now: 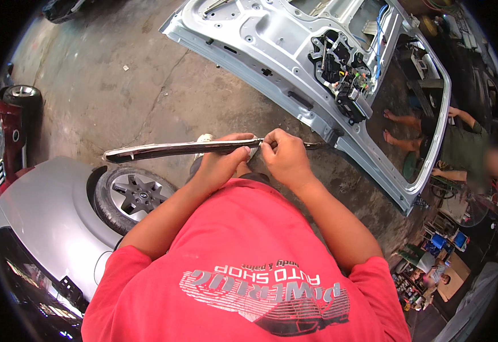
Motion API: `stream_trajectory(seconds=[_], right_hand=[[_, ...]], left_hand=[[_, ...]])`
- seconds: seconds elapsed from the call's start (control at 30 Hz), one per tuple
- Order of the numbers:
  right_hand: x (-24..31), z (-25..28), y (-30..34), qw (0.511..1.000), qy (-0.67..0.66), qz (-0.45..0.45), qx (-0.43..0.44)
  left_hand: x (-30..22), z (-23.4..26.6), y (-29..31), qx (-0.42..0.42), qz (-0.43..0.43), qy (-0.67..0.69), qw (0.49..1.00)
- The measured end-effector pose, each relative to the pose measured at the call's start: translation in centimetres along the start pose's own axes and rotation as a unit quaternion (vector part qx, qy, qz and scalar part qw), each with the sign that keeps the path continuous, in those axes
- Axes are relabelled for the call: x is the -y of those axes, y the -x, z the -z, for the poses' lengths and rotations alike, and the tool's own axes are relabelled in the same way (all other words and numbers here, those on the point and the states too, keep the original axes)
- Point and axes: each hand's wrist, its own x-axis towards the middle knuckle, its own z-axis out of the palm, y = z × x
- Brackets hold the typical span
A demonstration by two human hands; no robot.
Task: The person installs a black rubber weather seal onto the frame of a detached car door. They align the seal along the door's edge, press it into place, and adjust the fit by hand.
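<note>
A long, narrow trim strip (163, 150), dark along its length with a pale upper edge, is held crosswise in front of me. Its free end reaches out to the left over the concrete floor. My left hand (224, 161) is wrapped round the strip near its middle, thumb on the near side. Close beside it, my right hand (286, 155) has thumb and fingertips pinched together on the strip's edge. A thin dark end shows beyond the right hand. Whether a small piece sits between the right fingertips is hidden.
A silver car door (294, 51) with exposed inner mechanism lies ahead to the right. A silver car's fender (49, 199) and its wheel (137, 194) stand at my left, a red vehicle (6, 142) beyond. Another person (465, 154) sits past the door; shelved clutter (425, 273) fills the lower right.
</note>
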Motion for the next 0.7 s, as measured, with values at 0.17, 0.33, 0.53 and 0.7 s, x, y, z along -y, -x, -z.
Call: stream_trajectory(seconds=[0.17,0.33,0.53,0.7], right_hand=[[0.5,-1.3,0.4,0.996,-0.016,-0.078,-0.05],[0.3,-1.1,0.3,0.987,-0.08,-0.127,-0.055],[1.4,-0.8,1.1,0.987,-0.069,-0.121,-0.083],[2.2,-0.7,1.6,0.99,-0.046,-0.097,-0.095]], left_hand=[[-1.1,-0.3,0.3,-0.003,-0.036,-0.049,0.998],[-1.8,-0.8,0.7,-0.009,-0.014,-0.063,0.998],[-1.9,-1.1,0.6,0.016,-0.032,-0.072,0.997],[-2.1,-1.3,0.5,0.025,-0.059,-0.06,0.996]])
